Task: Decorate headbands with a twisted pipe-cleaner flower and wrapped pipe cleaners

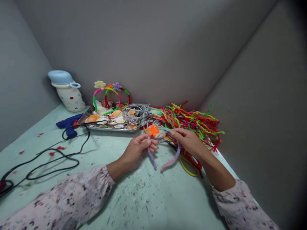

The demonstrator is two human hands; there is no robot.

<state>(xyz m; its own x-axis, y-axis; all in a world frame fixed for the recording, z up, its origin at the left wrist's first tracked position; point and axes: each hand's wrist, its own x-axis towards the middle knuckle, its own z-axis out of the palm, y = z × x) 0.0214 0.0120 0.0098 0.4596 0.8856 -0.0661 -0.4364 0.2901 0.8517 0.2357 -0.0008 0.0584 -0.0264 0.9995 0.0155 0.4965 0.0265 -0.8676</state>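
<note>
Both my hands are on a fuzzy pipe-cleaner band (pixel 178 152) in purple, mint and pink, raised over the table. An orange pipe-cleaner flower (pixel 153 130) sits on the band just above the fingertips of my left hand (pixel 139 147). The thumb and index finger of that hand pinch the band, and a purple end hangs below them. On the mint stretch to the right of the flower, my right hand (pixel 186 139) closes its fingertips. From there the band curves down to a pink end. Fingers partly hide the band.
A metal tray (pixel 112 128) holds shell-like pieces, a coil of grey wire (pixel 136 112) and two flowered hoops (pixel 106 92). Colourful pipe cleaners (pixel 192 121) pile up at right. A blue glue gun (pixel 69 124), its black cord (pixel 64 155) and a bottle (pixel 70 97) stand left.
</note>
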